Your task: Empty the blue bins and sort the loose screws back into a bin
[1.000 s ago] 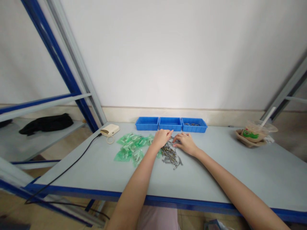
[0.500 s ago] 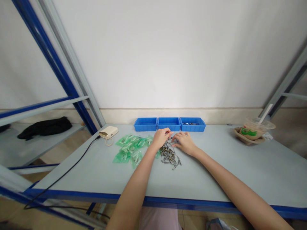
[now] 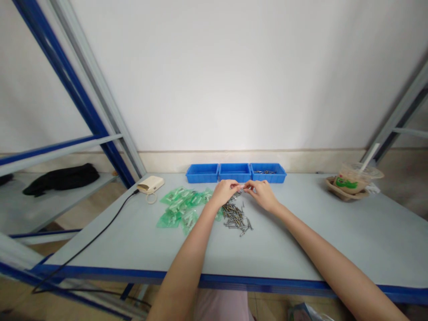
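Screws (image 3: 236,217) lie heaped on the desk (image 3: 301,240), just nearer me than both hands, long axes mixed. Left hand (image 3: 224,192) is closer than right hand (image 3: 263,194). Opposing fingertips nearly meet, narrowly spaced; I cannot tell whether they grip anything.

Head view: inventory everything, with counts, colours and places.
Trays: 3, blue, table's back
Metal pieces: many, silver and brassy, pile between forearms; some in right tray
Bags: several, translucent green, left of pile
Device: 1, cream, back left
Cable: 1, black, from device past near left corner
Cup with straw: 1 each, clear and white, right
Holder: 1, brown, under cup
Cloth: black, left shelf
Table: 1, grey, blue edge, centre
Wall: 1, white, behind
Frame bars: several, blue and grey, both sides
Left hand: 1, bare, pile's far end
Right hand: 1, bare, fingertips near left hand's
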`<state>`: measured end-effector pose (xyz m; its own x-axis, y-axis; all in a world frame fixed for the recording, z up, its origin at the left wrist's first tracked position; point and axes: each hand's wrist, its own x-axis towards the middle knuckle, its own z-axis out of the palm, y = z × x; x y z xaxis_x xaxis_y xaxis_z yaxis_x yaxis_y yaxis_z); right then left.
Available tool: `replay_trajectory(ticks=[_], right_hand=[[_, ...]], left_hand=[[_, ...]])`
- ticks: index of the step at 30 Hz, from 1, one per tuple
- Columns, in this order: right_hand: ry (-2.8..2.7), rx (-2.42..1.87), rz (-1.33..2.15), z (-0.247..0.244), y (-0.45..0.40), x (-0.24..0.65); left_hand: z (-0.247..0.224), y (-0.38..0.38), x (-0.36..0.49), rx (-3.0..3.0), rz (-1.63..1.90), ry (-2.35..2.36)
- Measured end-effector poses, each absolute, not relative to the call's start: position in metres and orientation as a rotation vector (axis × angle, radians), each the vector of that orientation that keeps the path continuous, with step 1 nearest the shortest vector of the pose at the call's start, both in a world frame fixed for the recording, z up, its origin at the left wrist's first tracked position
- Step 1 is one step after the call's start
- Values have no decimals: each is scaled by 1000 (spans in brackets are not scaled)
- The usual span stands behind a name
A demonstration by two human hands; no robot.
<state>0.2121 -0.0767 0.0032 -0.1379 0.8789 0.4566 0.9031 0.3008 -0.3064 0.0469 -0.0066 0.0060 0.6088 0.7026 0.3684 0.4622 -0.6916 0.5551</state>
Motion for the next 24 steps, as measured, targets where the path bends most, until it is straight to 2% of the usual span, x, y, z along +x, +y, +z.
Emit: replay_trajectory(ticks=[7, 24], right_hand=[[-1937, -1482, 68, 3, -74, 220], [-2095, -1463, -219, -1, -75, 220]], left_hand=[[9, -14, 51, 2449, 858, 914], [7, -18, 50, 2407, 841, 941]])
